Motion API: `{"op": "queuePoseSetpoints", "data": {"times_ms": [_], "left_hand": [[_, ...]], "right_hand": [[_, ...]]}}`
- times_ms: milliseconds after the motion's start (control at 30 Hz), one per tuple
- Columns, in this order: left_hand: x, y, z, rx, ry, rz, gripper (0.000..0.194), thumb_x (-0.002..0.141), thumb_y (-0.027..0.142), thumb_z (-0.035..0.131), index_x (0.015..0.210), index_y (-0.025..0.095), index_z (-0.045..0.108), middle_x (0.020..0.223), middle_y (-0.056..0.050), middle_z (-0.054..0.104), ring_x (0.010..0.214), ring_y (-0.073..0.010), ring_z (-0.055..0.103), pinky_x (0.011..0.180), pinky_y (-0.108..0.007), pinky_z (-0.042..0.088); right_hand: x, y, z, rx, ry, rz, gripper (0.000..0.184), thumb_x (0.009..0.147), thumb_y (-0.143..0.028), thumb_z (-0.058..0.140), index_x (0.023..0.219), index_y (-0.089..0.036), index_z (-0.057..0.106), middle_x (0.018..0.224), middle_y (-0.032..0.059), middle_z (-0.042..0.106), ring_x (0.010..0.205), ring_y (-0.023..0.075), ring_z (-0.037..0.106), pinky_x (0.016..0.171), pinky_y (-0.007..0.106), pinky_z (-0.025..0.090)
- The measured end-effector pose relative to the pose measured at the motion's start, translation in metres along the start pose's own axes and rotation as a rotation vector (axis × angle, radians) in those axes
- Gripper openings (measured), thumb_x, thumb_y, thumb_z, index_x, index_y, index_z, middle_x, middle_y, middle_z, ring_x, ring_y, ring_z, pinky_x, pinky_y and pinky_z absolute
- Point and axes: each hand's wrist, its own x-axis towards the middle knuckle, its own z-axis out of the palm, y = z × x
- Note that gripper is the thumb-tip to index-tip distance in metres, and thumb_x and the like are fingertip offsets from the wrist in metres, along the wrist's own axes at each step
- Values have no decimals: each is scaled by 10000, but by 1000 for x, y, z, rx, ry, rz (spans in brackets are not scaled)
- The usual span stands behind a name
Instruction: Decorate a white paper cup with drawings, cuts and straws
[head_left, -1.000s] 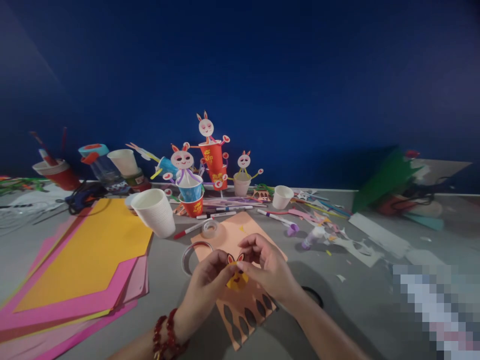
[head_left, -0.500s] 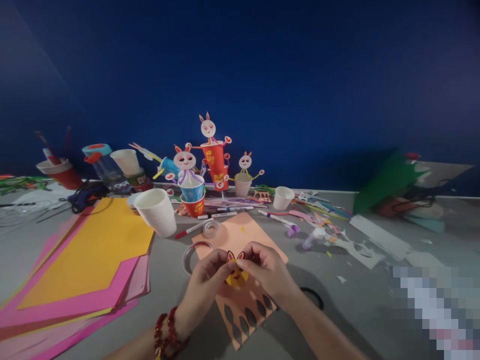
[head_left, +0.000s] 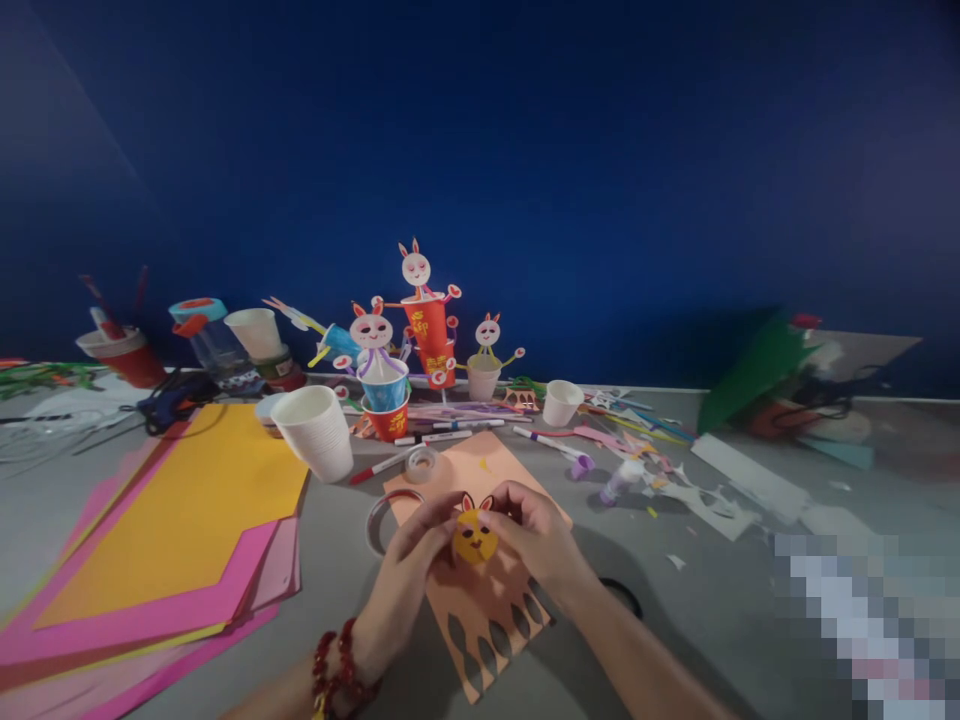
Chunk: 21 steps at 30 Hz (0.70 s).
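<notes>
Head: pinching bunny face (head_left: 476, 542) with left hand (head_left: 411, 552) and right hand (head_left: 537, 535) over peach paper (head_left: 480, 597); maybe bending ears (head_left: 468, 504) if squeezing hard.

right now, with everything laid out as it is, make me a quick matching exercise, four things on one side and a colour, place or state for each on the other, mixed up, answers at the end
Things
1. rabbit face
2. peach sheet
3. bracelet
4. stack of cups

Descriptions
A. white, nested inside one another
B. dark red, around the left wrist
C. yellow, between the left hand and the right hand
D. lying flat, with leaf-shaped holes near one edge

Pairs: 1-C, 2-D, 3-B, 4-A
</notes>
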Motion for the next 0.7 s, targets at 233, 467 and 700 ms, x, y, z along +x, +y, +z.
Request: {"op": "queuePoseSetpoints", "data": {"times_ms": [233,467,700], "left_hand": [[7,3,-4,112,-85,83,221,738,352,745,682,178,621,615,34,551,581,-107,486,558,-191,383],[9,1,-4,162,-76,134,271,728,405,753,680,172,624,596,30,542,551,-105,458,521,-193,344],[8,1,-4,138,-75,92,341,707,473,771,670,178,606,549,45,519,489,-92,440,464,-184,325]], "right_hand": [[1,3,-2,-9,-19,-2,251,757,-404,688,704,-193,563,621,-46,499,581,118,443,552,235,365],[8,10,-4,-18,-2,-35,222,745,-392,711,750,-194,610,700,-19,588,669,146,536,622,248,427],[9,13,0,2,-34,-33,282,714,-418,736,675,-194,570,629,-40,564,598,128,507,582,240,415]]}}
